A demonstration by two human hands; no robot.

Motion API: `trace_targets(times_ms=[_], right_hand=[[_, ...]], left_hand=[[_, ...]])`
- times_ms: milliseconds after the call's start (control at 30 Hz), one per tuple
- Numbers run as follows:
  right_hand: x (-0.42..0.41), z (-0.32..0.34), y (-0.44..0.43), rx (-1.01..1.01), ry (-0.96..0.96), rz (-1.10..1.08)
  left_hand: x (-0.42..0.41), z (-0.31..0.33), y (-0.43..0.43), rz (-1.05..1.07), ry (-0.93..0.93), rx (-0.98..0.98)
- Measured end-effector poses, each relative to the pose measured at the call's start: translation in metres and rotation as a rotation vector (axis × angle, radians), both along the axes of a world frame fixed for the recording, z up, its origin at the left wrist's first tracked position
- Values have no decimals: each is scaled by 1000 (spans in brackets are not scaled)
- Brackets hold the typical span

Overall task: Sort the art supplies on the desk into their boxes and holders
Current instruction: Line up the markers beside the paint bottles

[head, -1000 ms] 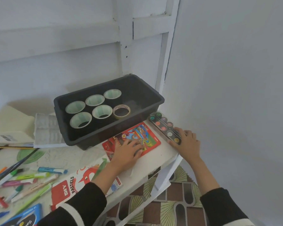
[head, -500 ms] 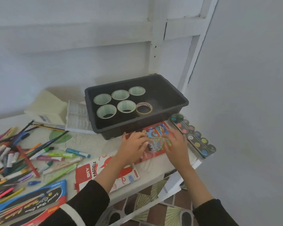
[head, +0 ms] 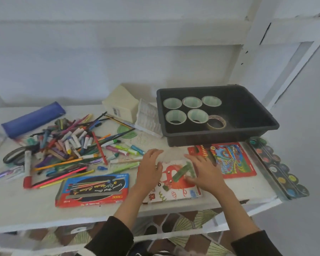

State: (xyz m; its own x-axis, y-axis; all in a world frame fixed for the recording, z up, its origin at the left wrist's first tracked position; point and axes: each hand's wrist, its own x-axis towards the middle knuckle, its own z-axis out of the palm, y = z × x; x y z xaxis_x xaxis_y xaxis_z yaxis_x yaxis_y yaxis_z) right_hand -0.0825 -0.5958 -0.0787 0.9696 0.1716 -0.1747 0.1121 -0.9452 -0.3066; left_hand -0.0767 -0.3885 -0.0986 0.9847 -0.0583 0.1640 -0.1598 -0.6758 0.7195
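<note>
- Your two hands hover over the white pastel box (head: 175, 193), which lies flat near the front edge of the desk (head: 26, 209), right of its middle.
- Loose green pastel sticks (head: 179, 174) lie on top of that box, in the gap between your hands. The longest one runs on a slant, from front-left to back-right.
- Your right hand (head: 207, 176) is the nearer one. Its fingers are spread and reach left, with the tips at or just beside the sticks; blur hides whether they touch. It holds nothing.
- Your left hand (head: 149, 172) sits at the box's left edge, palm down, fingers loosely curved, and grips nothing.
- Both forearms come in from the front edge, angled toward each other.
- To gather the sticks, you would likely close the right fingers across the slanted one.
- Behind the box, a black tray (head: 257, 130) holds tape rolls (head: 175, 116). A heap of pens and markers (head: 72, 145) covers the desk's left half.
</note>
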Motion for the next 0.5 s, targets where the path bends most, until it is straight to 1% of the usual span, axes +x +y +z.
trace_targets(times_ms=[100, 167, 233, 300, 333, 400, 500], right_hand=[[3, 7, 5, 69, -19, 27], [2, 15, 12, 173, -43, 85], [0, 22, 22, 233, -126, 162], [-3, 29, 33, 207, -265, 241], [-4, 30, 38, 174, -332, 280], [-4, 31, 49, 134, -400, 355], [-5, 32, 64, 178, -368, 436]], left_hand=[[-7, 5, 12, 52, -8, -36], [-10, 14, 17, 135, 36, -139], [-15, 32, 22, 196, 154, -379], [-20, 51, 31, 202, 258, -644], [-23, 59, 36, 188, 281, -704], [-28, 71, 46, 157, 297, -744], [-34, 78, 58, 200, 283, -702]])
